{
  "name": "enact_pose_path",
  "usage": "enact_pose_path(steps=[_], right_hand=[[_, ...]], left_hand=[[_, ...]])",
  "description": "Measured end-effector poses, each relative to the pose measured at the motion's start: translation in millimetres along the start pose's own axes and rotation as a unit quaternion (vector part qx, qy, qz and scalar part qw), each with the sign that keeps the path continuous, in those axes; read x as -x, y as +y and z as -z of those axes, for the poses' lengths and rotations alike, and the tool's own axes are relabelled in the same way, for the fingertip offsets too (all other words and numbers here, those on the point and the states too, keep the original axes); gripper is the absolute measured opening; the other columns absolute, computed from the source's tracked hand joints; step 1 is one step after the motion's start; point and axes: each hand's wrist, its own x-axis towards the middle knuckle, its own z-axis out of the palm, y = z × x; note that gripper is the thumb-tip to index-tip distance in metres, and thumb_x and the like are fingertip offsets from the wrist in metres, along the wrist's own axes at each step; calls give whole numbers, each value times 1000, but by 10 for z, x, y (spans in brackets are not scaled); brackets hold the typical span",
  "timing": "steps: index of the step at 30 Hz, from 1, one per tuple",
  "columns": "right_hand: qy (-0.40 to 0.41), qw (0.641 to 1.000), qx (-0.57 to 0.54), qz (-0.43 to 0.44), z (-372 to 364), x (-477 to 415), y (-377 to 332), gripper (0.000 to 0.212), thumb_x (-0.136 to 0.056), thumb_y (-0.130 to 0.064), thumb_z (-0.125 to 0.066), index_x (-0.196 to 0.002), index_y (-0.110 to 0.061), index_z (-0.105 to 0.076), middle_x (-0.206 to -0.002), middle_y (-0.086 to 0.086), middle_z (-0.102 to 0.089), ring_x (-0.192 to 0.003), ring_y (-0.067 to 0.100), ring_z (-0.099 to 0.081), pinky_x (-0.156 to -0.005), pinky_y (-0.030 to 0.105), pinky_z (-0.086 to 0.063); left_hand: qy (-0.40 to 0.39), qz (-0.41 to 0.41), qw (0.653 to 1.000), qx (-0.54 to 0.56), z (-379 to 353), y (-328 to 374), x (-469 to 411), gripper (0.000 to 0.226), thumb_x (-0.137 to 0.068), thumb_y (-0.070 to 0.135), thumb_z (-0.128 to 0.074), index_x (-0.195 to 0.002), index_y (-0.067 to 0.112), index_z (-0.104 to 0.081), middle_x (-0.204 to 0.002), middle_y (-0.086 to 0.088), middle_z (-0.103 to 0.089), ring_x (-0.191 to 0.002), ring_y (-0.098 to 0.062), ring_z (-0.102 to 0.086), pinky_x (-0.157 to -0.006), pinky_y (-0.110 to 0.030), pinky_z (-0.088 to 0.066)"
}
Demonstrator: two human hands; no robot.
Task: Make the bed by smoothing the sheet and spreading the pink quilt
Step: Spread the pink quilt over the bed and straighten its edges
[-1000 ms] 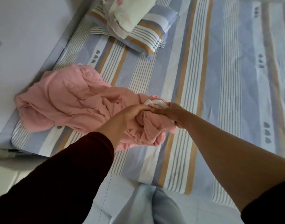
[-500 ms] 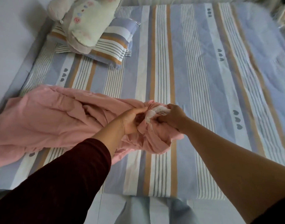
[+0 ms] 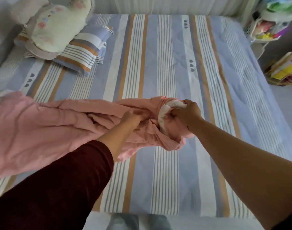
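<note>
1. Left edge of the bed: the crumpled pink cotton quilt (image 3: 42, 130) now lies drawn out in a long band from the left edge toward the middle, where a second ago it sat heaped in a lump near the near-left corner. Its far-left end spills past the bed's left edge and out of view.
2. Far-left corner: a cream plush cushion with pastel embroidery (image 3: 57, 29) rests on a striped pillow in blue, white and tan (image 3: 85, 52). Both are clear of the quilt and lie as before.
3. The striped blue, white and tan bed sheet (image 3: 175, 63) looks mostly flat; faint creases show on the right half. My reading: smoothing is largely done.
4. Centre: the left hand (image 3: 135, 117), arm in a dark maroon sleeve (image 3: 59, 188), is closed over a fold of pink fabric, fingers curled into it.
5. Just right of it: the right hand (image 3: 186, 113) is clenched round the quilt's end, where the white lining (image 3: 166, 112) shows. The two hands were touching a second ago; now they are a little apart, the right one carried toward the right.
6. Meaning: the spreading has begun, with the quilt opening lengthwise only. Most of the bed's right half lies uncovered.
</note>
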Motion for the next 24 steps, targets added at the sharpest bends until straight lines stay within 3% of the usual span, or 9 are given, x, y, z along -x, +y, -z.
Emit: enact_pose_path(steps=[5,7,10,12,14,15,17,20,24], right_hand=[[28,997,-65,-19,381,-119,131,21,-73,-26,-72,-92,-21,-65,-79,-4,-69,-76,15,-66,-78,33,-54],[25,995,-94,-29,439,-130,105,19,-73,-23,-70,-92,-20,-68,-79,-3,-71,-77,16,-68,-76,32,-56],[29,991,-125,-26,683,-154,72,16,-75,-17,-69,-92,-17,-68,-78,-2,-70,-77,15,-67,-65,24,-52],[32,989,-141,-28,872,-196,64,12,-75,-12,-68,-86,-17,-67,-74,-4,-68,-74,14,-66,-62,22,-50],[31,984,-172,-40,1022,-243,65,11,-72,-10,-68,-80,-18,-69,-72,-4,-71,-75,15,-69,-69,26,-56],[28,983,-178,-45,1106,-282,75,13,-71,-11,-68,-81,-18,-70,-74,-2,-72,-78,17,-70,-73,29,-58],[22,980,-189,-60,1258,-351,63,19,-71,-12,-69,-89,-15,-71,-81,2,-74,-83,20,-71,-75,31,-59],[-14,973,-223,-65,1430,-415,17,20,-78,-8,-68,-97,-9,-70,-85,7,-73,-77,19,-70,-64,25,-55],[-83,920,-363,-119,1659,-523,89,21,-79,-17,-69,-99,-9,-68,-96,11,-72,-84,23,-69,-76,31,-55]], left_hand=[[22,-148,961,-232,-354,361,69,70,-81,20,-72,-141,20,-35,-125,-4,-53,-109,-20,-56,-87,-30,-49],[-74,-171,957,-222,-527,481,80,53,-91,33,-60,-137,14,-43,-110,-6,-59,-103,-21,-59,-85,-32,-51],[-171,-272,909,-267,-946,580,69,30,-101,36,-41,-116,15,-56,-98,0,-61,-102,-15,-59,-97,-26,-45],[-154,-278,907,-277,-1112,657,40,19,-97,33,-49,-113,28,-56,-106,-1,-66,-103,-12,-61,-97,-25,-46],[-117,-269,875,-385,-1191,725,33,61,-90,16,-59,-142,37,-34,-138,-4,-51,-126,-21,-49,-107,-34,-40],[-92,-272,863,-415,-1243,758,16,70,-88,13,-59,-147,35,-27,-141,-6,-49,-127,-25,-48,-106,-37,-41],[-89,-263,878,-390,-1392,860,-8,56,-88,23,-55,-139,37,-38,-128,-9,-58,-114,-30,-57,-95,-40,-49],[-57,-239,873,-421,-1607,1073,-101,18,-92,27,-46,-100,19,-60,-105,-8,-67,-98,-27,-63,-80,-32,-48],[-21,-220,889,-402,-1762,1262,-232,23,-93,21,-43,-74,14,-54,-87,-6,-64,-85,-23,-58,-72,-27,-39]])
